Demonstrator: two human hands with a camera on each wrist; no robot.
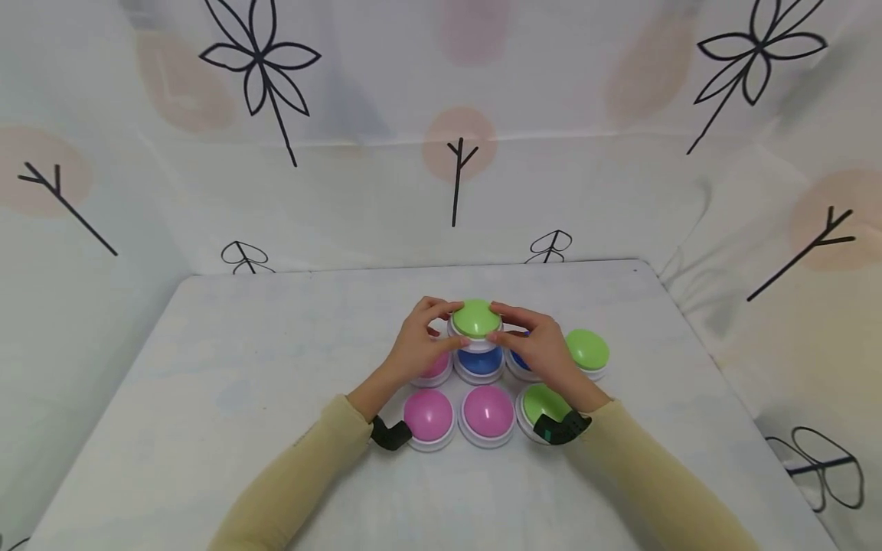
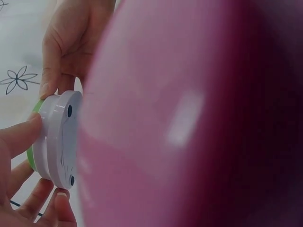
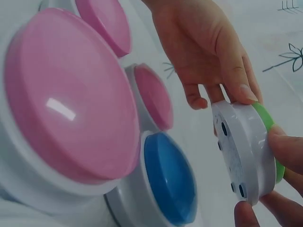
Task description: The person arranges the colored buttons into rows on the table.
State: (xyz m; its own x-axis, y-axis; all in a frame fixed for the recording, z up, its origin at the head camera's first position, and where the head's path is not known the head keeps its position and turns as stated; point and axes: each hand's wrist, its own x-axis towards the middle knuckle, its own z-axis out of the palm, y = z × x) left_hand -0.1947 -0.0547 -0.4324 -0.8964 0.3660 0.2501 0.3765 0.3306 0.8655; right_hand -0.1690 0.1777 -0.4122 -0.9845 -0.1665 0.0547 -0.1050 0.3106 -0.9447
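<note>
A green dome button [image 1: 475, 318] with a white base is held up between both hands, above the back row of buttons. My left hand [image 1: 422, 340] pinches its left side with thumb and fingers. On the opposite side my right hand [image 1: 540, 346] grips the rim the same way. The right wrist view shows the raised white base [image 3: 236, 151] tilted, with small dark feet on its underside. Just below it in the head view sits a blue button [image 1: 480, 361]. Another blue button [image 1: 521, 363] is partly hidden by my right hand.
Front row: two pink buttons, left [image 1: 428, 415] and middle [image 1: 488, 412], and a green one [image 1: 540, 402] partly behind my right wrist. A pink button [image 1: 436, 367] sits under my left hand. Another green button [image 1: 588, 350] stands at right. Patterned cloth [image 1: 372, 207] rises behind the white table [image 1: 276, 367].
</note>
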